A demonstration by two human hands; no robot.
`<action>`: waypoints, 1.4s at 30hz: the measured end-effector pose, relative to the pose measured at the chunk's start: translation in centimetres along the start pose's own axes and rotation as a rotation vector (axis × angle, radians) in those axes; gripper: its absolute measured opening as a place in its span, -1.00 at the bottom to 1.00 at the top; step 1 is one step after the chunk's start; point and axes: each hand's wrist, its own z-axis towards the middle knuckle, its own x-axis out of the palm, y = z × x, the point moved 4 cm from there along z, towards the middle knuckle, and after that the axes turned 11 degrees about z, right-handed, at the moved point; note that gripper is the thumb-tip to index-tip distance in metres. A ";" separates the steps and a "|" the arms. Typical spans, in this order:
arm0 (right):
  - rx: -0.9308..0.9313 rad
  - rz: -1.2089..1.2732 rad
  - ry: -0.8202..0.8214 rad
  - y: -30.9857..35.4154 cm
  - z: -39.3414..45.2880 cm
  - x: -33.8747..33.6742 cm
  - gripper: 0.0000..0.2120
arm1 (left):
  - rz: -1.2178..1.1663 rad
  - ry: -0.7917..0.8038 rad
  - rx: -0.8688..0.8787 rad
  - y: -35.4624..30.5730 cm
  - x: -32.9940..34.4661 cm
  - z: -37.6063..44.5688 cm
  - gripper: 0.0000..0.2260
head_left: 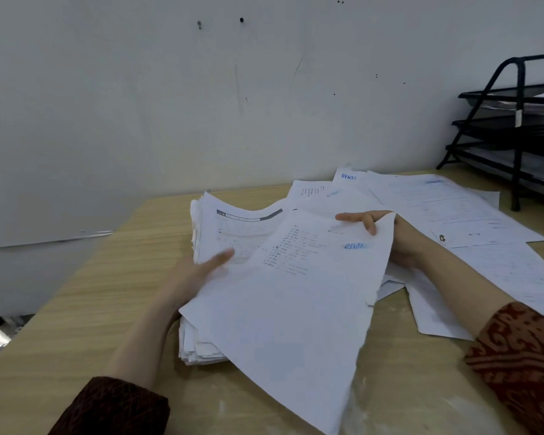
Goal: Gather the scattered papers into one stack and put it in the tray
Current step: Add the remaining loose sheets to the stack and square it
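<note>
We have the growing stack of papers [208, 277] at the table's left-middle, ragged-edged, and a single printed sheet [296, 293] with a blue stamp carried over it at a slant, probably so it can drop on top. Our right hand [399, 240] pinches that sheet's far right edge, thumb on top, fingers behind. Our left hand [198, 274] lies with straight fingers against the stack's side and top, seemingly to steady it and guide the sheet. More loose sheets [453, 208] fan out to the right on the wooden table [91, 293]. The black tiered tray [515, 120] stands well apart at the far right corner, some paper in its tiers.
</note>
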 end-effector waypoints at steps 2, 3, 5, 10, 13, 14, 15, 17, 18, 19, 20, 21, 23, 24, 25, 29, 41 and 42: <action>0.026 0.001 -0.050 -0.2 0.5 0.1 -0.50 | 0.085 0.052 0.024 0.7 0.1 0.5 -0.81; 0.041 0.013 -0.099 -0.4 0.9 0.0 -0.55 | 0.090 0.067 0.027 0.8 0.1 0.6 -0.82; 0.083 0.060 -0.221 -0.9 1.4 0.0 -0.70 | 0.120 0.077 0.018 0.9 0.0 1.0 -0.81; 0.222 0.119 -0.396 -0.2 0.2 -0.4 -0.71 | 0.061 0.035 -0.017 1.3 0.1 1.4 -0.79; 0.391 0.139 -0.265 0.4 -1.2 -1.0 -0.46 | 0.029 -0.034 -0.057 1.5 0.2 1.3 -0.83; 0.421 0.094 -0.210 0.5 -1.7 -0.8 -0.49 | 0.003 -0.036 -0.065 1.6 0.3 1.4 -0.82; 0.426 0.019 -0.151 0.4 -1.8 -0.5 -0.58 | -0.017 -0.041 -0.069 1.6 0.3 1.4 -0.83; 0.348 -0.114 -0.107 0.3 -1.9 0.7 -0.74 | -0.042 -0.048 -0.065 1.6 0.4 1.2 -0.86; 0.265 -0.114 -0.142 0.1 -1.5 1.2 -0.74 | -0.054 -0.050 -0.051 1.5 0.4 1.2 -0.86; 0.178 -0.082 -0.205 0.0 -1.0 1.7 -0.71 | -0.071 -0.045 -0.038 1.3 0.4 1.1 -0.87; 0.102 -0.054 -0.276 0.0 -0.5 2.2 -0.69 | -0.089 -0.037 -0.022 1.1 0.5 1.0 -0.86; 0.043 -0.058 -0.338 -0.1 0.0 2.7 -0.69 | -0.099 -0.026 -0.004 1.0 0.5 0.9 -0.86; -0.003 -0.117 -0.411 -0.5 1.4 3.8 -0.77 | -0.108 0.003 0.028 0.7 0.5 0.7 -0.89; -0.012 -0.151 -0.434 -0.7 2.0 4.1 -0.83 | -0.114 0.018 0.037 0.7 0.5 0.7 -0.89; -0.021 -0.185 -0.454 -0.9 2.8 4.4 -0.87 | -0.112 0.029 0.039 0.7 0.5 0.7 -0.86; -0.003 -0.359 -0.430 -1.4 6.0 4.9 -0.84 | -0.104 0.031 0.014 1.0 0.3 1.1 -0.75; 0.018 -0.882 -0.196 -1.7 6.7 5.8 -0.65 | -0.119 0.051 -0.014 1.5 0.2 1.8 -0.82; 0.039 -0.911 -0.195 -1.4 5.8 4.7 -0.71 | -0.118 0.046 -0.017 1.6 0.3 2.0 -0.84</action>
